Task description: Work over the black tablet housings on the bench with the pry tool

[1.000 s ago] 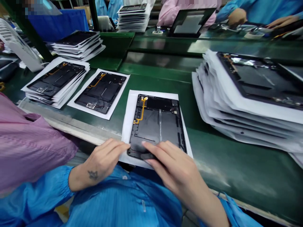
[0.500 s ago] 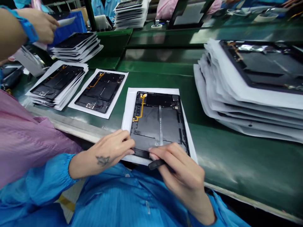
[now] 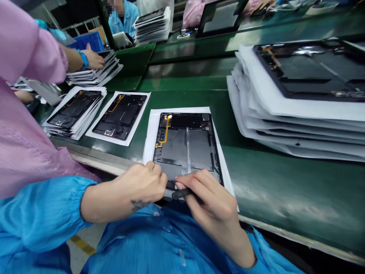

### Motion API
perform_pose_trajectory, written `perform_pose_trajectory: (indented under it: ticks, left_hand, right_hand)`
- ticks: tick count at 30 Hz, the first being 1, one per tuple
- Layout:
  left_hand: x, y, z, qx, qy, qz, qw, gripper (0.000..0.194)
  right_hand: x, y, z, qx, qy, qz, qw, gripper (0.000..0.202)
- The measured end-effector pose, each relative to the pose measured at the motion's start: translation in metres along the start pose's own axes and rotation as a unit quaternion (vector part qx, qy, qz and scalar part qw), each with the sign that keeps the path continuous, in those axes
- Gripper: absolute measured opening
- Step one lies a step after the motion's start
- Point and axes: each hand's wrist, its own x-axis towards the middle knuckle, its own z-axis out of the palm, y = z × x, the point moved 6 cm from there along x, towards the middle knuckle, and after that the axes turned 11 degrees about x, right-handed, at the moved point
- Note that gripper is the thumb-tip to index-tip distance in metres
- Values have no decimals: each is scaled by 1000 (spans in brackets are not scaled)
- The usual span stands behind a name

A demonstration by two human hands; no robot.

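An open tablet housing [image 3: 173,152] lies on a white sheet [image 3: 148,140], with an orange flex cable [image 3: 164,137] along its left side and a pale strip down its middle. My left hand [image 3: 146,180] is at the housing's lower left corner, its fingers curled together. What they pinch, if anything, is hidden. My right hand [image 3: 211,199] grips a dark, blunt-ended tool [image 3: 181,194] at the near edge of the housing. Its thumb and index finger are pressed together close to the left hand, and the tool's other end is out of sight.
A tall stack of tablet housings between white sheets [image 3: 256,110] stands to the right. Left lie a single housing [image 3: 119,118] and a shorter stack [image 3: 75,110]. A co-worker in a pink sleeve [image 3: 40,49] has a hand [image 3: 95,59] on another stack. The green bench [image 3: 285,182] runs across.
My left hand has turned and moved slightly right, toward my right hand. The co-worker's hand has come down onto the rear left stack. The view has shifted a little.
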Motion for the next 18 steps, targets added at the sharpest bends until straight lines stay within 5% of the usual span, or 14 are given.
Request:
perform_pose_trajectory:
  ticks: [5,9,18]
  left_hand:
    - [-14,-32,-15,-96,-20,-23,995,26]
    - [-30,-41,-4,-173,81,-66,979,22]
    - [-38,-29,24,-326,242,-99,908,19]
  right_hand:
    - [-1,-9,-12,-28,31,-36,998,17]
    - [-7,-19,-7,-17,26,-90,995,37]
    - [-12,-19,29,-28,-52,-105,993,25]
